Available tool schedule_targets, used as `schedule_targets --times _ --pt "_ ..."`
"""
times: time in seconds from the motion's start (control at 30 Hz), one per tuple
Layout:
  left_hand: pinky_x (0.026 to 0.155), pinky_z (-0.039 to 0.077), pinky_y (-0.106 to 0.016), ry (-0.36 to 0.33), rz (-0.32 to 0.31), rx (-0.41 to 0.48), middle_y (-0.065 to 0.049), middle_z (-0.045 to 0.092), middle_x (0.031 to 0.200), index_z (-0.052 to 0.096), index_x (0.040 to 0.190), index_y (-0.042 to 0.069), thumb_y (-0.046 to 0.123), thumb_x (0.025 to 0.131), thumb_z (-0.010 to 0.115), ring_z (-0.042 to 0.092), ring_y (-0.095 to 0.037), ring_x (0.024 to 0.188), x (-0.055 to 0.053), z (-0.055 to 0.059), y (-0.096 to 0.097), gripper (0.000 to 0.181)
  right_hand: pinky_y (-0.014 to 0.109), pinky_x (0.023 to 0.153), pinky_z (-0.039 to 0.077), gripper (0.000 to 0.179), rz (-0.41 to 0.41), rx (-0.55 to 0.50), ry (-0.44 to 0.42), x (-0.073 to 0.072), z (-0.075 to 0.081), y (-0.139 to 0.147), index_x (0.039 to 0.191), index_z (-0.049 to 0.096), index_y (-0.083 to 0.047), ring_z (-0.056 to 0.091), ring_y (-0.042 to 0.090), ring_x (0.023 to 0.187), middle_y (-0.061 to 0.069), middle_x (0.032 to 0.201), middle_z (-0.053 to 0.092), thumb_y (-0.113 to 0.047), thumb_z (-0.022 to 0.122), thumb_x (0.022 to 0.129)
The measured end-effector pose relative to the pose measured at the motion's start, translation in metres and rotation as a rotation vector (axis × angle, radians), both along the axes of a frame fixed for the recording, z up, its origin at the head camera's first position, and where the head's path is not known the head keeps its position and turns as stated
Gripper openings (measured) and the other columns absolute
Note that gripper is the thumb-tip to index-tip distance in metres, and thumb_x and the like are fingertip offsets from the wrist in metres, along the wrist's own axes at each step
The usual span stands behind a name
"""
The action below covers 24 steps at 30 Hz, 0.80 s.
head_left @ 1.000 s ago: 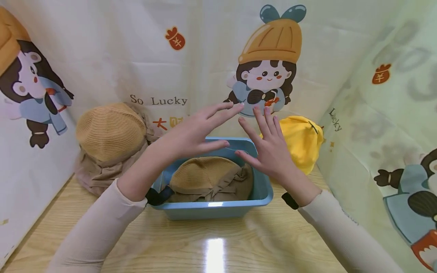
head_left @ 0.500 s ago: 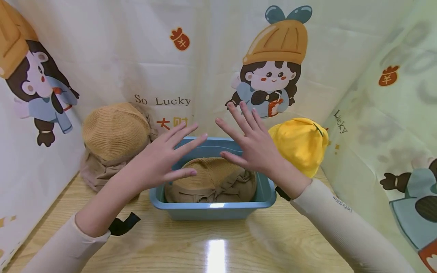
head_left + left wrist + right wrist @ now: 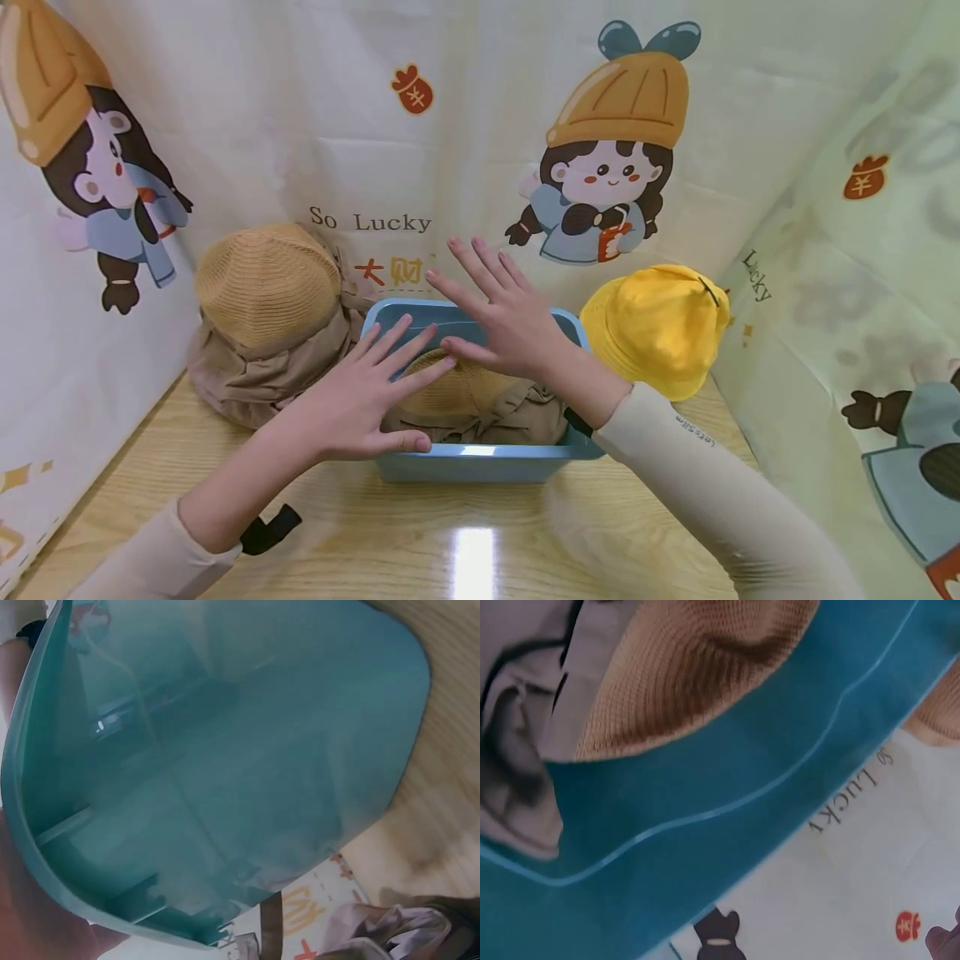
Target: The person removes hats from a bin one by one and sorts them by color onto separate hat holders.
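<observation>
A blue plastic basin (image 3: 480, 471) stands on the table with a tan woven sun hat (image 3: 450, 396) inside it, its brown fabric brim and bow toward the front. My left hand (image 3: 360, 400) hovers at the basin's front left, fingers spread, holding nothing. Over the basin hangs my right hand (image 3: 510, 325), fingers extended and apart, also holding nothing. It covers part of the hat in the head view. The left wrist view shows the basin's outer wall (image 3: 247, 750) up close. In the right wrist view the woven hat (image 3: 697, 675) lies against the basin's inside (image 3: 727, 780).
Left of the basin sits another tan woven hat (image 3: 266, 287) with a brown brim. A yellow bucket hat (image 3: 663, 329) is at the right. Printed cloth (image 3: 480, 125) walls off the back and sides. The wooden table (image 3: 420, 533) extends in front.
Both hands have moved left; the left has also come down nearer the basin's front rim. They were closer together over the basin before. The hats and basin stay put.
</observation>
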<state>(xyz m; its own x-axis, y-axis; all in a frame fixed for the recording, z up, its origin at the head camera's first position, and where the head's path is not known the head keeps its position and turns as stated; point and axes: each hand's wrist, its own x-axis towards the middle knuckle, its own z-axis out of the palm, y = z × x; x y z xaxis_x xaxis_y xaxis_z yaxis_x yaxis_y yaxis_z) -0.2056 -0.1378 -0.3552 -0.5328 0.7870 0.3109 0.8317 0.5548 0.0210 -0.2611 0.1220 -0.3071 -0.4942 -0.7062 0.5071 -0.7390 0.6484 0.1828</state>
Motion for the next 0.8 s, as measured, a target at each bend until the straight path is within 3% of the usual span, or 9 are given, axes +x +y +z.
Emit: schedule_targets --times 0.2,0.57,0.8 --pt "0.117 0.015 -0.066 -0.009 0.024 -0.026 -0.002 0.002 0.169 0.022 0.159 0.035 0.079 0.090 0.039 0.000 -0.037 0.154 0.005 -0.010 -0.003 0.084 0.056 0.119 0.022 0.071 0.023 0.051 -0.056 -0.010 -0.019 -0.012 0.156 0.035 -0.025 0.010 0.032 0.154 0.010 0.167 0.013 -0.048 0.061 0.094" --pt "0.118 0.014 -0.065 -0.035 0.070 -0.063 -0.007 0.007 0.169 0.014 0.159 0.039 0.078 0.090 0.040 0.004 -0.038 0.153 0.016 -0.023 -0.010 0.084 0.045 0.117 0.033 0.067 0.111 0.337 -0.145 -0.018 -0.053 -0.016 0.150 0.047 -0.023 0.034 0.031 0.147 0.009 0.160 0.035 -0.041 0.072 0.090" --pt "0.117 0.014 -0.066 0.025 0.076 -0.050 -0.005 0.010 0.168 0.025 0.158 0.039 0.079 0.090 0.037 0.007 -0.035 0.154 0.015 -0.031 -0.011 0.080 0.043 0.115 0.037 0.071 0.049 0.535 -0.266 -0.020 -0.064 -0.022 0.151 0.045 -0.027 0.040 0.026 0.143 0.005 0.156 0.042 -0.040 0.076 0.089"
